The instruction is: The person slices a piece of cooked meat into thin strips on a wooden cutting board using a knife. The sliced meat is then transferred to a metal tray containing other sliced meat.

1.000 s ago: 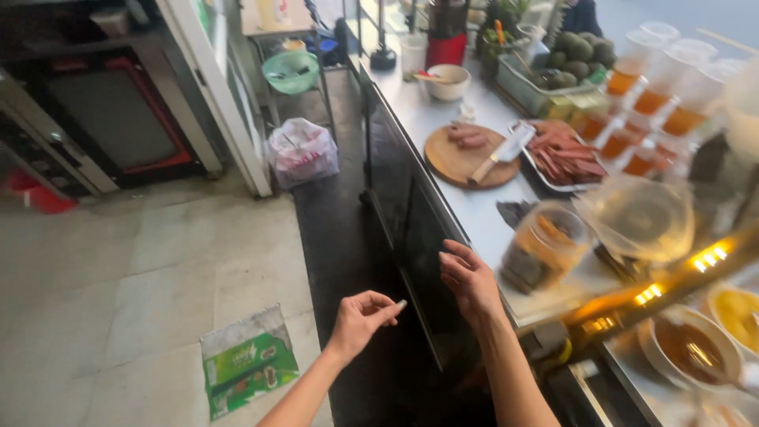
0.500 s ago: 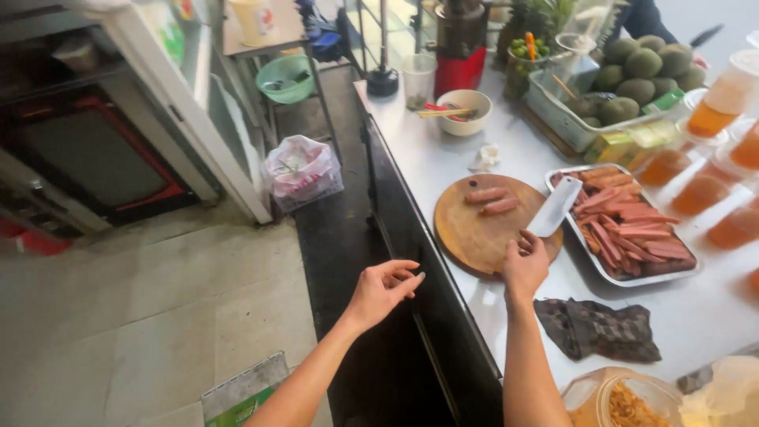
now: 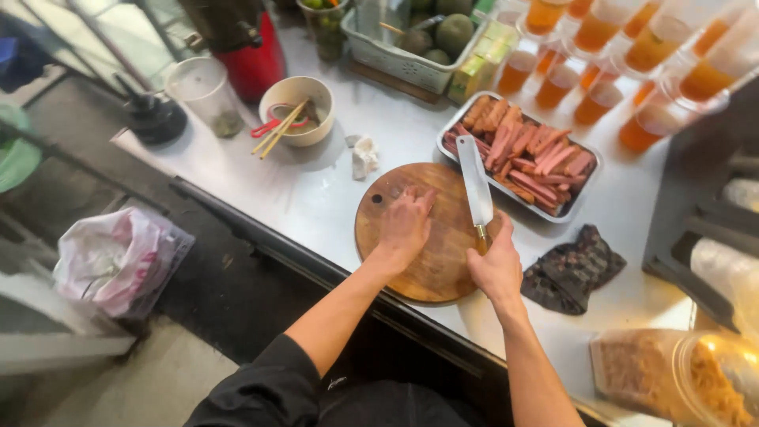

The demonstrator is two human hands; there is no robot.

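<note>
A round wooden cutting board (image 3: 443,261) lies on the steel counter (image 3: 316,198). My left hand (image 3: 405,225) rests on the board, fingers curled over a piece of pinkish meat at its far edge. My right hand (image 3: 496,265) grips the handle of a cleaver (image 3: 475,186), whose blade points away from me over the board's right side. Just beyond the blade sits a metal tray (image 3: 581,202) filled with sliced sausage strips (image 3: 518,150).
A dark cloth (image 3: 573,269) lies right of the board. A bowl with chopsticks (image 3: 296,111), a plastic cup (image 3: 205,91), a crumpled tissue (image 3: 364,156), several orange drink cups (image 3: 617,55) and a basket of fruit (image 3: 419,47) stand further back. A bagged bin (image 3: 111,257) sits on the floor.
Both hands moved from the air beside the counter onto the board. The left now presses on the meat and the right has taken hold of the cleaver handle. The view shifted over the counter.
</note>
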